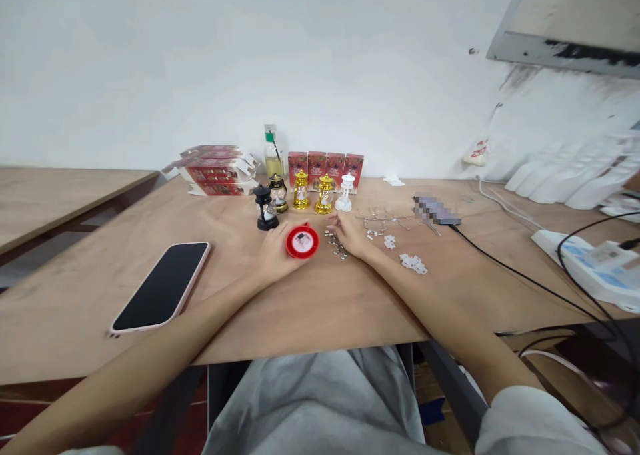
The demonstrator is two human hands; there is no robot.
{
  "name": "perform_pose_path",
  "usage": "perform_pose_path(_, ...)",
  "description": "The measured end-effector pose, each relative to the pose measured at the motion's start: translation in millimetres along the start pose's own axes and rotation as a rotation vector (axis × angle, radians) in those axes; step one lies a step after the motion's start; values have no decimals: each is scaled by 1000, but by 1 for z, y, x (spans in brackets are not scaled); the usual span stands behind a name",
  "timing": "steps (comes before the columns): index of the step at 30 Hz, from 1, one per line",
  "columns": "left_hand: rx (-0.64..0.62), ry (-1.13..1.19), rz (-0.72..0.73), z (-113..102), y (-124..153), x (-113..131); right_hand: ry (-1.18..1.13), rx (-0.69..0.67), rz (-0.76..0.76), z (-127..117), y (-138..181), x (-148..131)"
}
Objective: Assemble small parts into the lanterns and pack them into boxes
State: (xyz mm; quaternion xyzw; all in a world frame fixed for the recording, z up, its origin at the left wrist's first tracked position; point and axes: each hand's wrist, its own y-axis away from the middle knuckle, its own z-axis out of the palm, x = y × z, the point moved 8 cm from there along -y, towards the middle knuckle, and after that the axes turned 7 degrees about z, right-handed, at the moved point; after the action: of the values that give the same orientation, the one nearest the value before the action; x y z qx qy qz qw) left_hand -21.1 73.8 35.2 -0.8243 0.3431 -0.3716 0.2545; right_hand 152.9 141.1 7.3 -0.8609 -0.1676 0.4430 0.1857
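My left hand (277,253) is wrapped around a red mini lantern (303,242), its round underside turned up towards me with a pale disc in the middle. Just right of it, my right hand (351,235) hovers at a pile of small silver button cells (337,247). Its fingers are bent and look slightly apart, with nothing visible between them. Behind my hands stand a black mini lantern (267,208), a black-and-gold one (278,193), two gold ones (301,190) and a white one (345,192).
Red boxes (326,168) and a bottle (273,156) stand by the wall, stacked cartons (220,168) left of them. A phone (163,287) lies left. Wire handles (383,219), white pieces (413,263), a cabled device (436,210) and a power strip (585,268) lie right.
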Motion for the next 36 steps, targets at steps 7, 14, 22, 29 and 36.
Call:
perform_pose_path(7,29,-67,-83,-4,-2,-5,-360,188,40,-12,20,-30)
perform_pose_path(14,46,-57,-124,-6,-1,-5,-510,173,8,-7,39,-65)
perform_pose_path(22,30,-93,-107,-4,0,-6,-538,93,-40,-6,41,-70)
perform_pose_path(29,26,-120,-114,-4,-1,-6,-565,122,171,1,30,-42)
perform_pose_path(36,7,-121,-120,-2,-1,-9,-631,147,276,1,26,-28)
